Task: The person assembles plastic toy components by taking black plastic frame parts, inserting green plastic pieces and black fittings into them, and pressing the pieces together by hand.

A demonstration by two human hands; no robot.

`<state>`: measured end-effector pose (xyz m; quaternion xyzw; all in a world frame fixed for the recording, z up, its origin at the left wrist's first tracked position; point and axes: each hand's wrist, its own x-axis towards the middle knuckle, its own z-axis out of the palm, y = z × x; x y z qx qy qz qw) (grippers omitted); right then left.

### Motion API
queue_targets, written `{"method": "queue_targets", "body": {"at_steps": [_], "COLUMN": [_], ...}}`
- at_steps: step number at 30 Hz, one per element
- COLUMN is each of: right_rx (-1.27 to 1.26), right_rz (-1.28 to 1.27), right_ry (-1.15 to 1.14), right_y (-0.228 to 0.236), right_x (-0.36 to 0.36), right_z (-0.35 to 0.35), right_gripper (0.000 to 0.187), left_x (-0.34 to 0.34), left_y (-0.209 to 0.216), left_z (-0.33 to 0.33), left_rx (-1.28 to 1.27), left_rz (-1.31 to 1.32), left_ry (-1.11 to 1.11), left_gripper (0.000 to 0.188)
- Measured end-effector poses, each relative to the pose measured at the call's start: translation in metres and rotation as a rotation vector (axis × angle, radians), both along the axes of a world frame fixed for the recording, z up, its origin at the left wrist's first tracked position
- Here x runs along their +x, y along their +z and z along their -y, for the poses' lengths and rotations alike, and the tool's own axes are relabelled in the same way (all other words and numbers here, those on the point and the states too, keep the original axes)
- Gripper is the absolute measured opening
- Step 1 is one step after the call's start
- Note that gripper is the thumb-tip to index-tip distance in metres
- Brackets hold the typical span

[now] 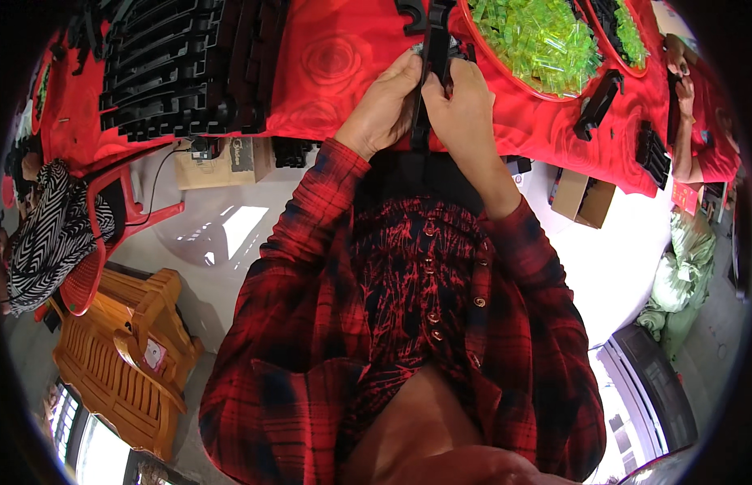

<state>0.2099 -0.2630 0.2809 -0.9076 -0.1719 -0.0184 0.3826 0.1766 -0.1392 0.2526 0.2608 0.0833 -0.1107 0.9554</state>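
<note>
- While both your hands grip it, one long black strip point(434, 50) spans the near edge of the red tablecloth point(323, 101).
- Left hand point(382, 105): fingers closed along the strip's left side.
- Right hand point(462, 101): thumb and curled fingers narrow on its right; whether they pinch anything smaller, you cannot tell.
- Risk: uneven pressure could twist the strip loose.
- Risk: its overhanging end, if your grip slackens, could tip it lapward.

The long bar point(436, 47) is seen to be made of smooth plastic, the green pieces point(538, 44) of glossy, translucent plastic, the carton point(217, 166) of matt cardboard, and the bench point(117, 364) of polished wood.
</note>
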Motion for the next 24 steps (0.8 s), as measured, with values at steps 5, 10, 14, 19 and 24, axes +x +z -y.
{"method": "queue_targets", "body": {"at_steps": [5, 10, 14, 19, 24], "right_rx": [0.006, 0.014, 0.018, 0.391, 0.460], "right_rz": [-0.032, -0.012, -0.020, -0.412, -0.309], "right_ry": [-0.036, -0.037, 0.025, 0.127, -0.096], "right_y": [0.002, 0.002, -0.003, 0.019, 0.004], "right_x": [0.003, 0.004, 0.008, -0.002, 0.003], "right_z": [-0.005, -0.005, 0.004, 0.024, 0.056], "right_gripper": [0.021, 0.023, 0.025, 0.031, 0.023], "left_x": [0.002, 0.002, 0.001, -0.014, -0.019], "left_y": [0.001, -0.001, 0.001, -0.001, 0.006], "left_z": [0.003, 0.003, 0.003, -0.013, -0.029], "left_rx": [0.048, 0.124, 0.126, -0.060, -0.191], "left_rz": [-0.025, 0.011, -0.025, -0.056, -0.099], "left_ry": [0.054, 0.027, 0.029, 0.113, 0.215], "left_gripper": [0.035, 0.036, 0.036, 0.037, 0.036]}}
